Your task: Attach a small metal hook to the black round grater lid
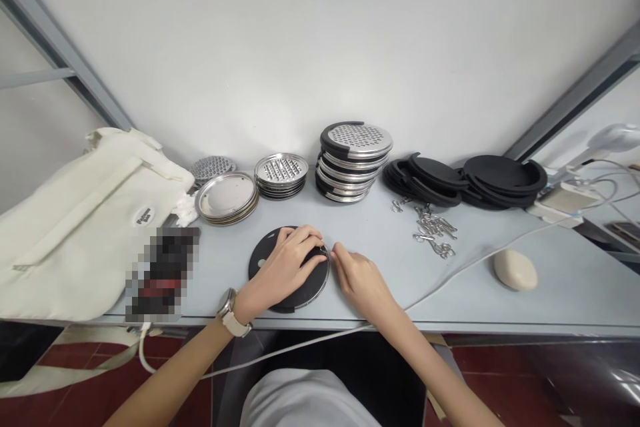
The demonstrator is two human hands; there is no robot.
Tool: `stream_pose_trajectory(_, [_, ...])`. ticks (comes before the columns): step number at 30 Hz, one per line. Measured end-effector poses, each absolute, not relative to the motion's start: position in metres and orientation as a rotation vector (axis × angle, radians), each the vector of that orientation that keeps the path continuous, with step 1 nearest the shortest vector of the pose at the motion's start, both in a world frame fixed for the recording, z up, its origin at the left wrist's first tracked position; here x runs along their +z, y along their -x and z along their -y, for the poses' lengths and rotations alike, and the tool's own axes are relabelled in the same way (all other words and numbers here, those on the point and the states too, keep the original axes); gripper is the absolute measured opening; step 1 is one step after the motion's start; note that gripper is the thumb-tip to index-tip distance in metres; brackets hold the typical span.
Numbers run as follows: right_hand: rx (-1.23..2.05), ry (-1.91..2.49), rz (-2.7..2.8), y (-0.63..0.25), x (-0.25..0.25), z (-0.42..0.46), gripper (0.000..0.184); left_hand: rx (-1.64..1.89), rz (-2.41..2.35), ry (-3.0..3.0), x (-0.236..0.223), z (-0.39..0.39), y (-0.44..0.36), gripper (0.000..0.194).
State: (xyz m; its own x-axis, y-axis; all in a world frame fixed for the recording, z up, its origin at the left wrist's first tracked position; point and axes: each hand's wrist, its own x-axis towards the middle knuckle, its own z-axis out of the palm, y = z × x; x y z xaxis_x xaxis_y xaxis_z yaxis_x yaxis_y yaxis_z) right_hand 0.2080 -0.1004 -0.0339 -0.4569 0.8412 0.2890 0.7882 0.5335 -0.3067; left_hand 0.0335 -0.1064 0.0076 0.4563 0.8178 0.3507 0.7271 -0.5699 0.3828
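A round black disc [306, 288] with a silver rim lies flat near the table's front edge. Across its top rests my left hand [290, 263], fingers curled toward the right rim and holding the disc down. At that rim a small metal clasp [324, 251] shows between the hands. My right hand [353, 273] pinches at the clasp's outer end with thumb and forefinger; the fingertips partly hide it. Several loose metal clasps [435, 227] lie in a pile to the right.
Behind stand stacked grater discs [281, 170], plain metal discs [227, 195], a taller stack with black rims [357, 140] and black covers [503, 180]. A cream bag [90, 213] and phone [163, 273] sit left. A white cable [450, 277] crosses near a beige rounded object [515, 269].
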Motion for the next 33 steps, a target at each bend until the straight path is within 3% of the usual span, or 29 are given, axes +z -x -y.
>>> stream_pose_trajectory(17, [0.097,1.351,2.431,-0.2054,-0.0326,0.1007,0.021,0.742,-1.345,-2.52,0.008,0.1058,-0.0337,0.015])
stream_pose_trajectory(33, [0.225,1.399,2.333,-0.2058,-0.033,0.1002,0.021,0.747,-1.346,-2.52,0.0073,0.1059,-0.0326,0.014])
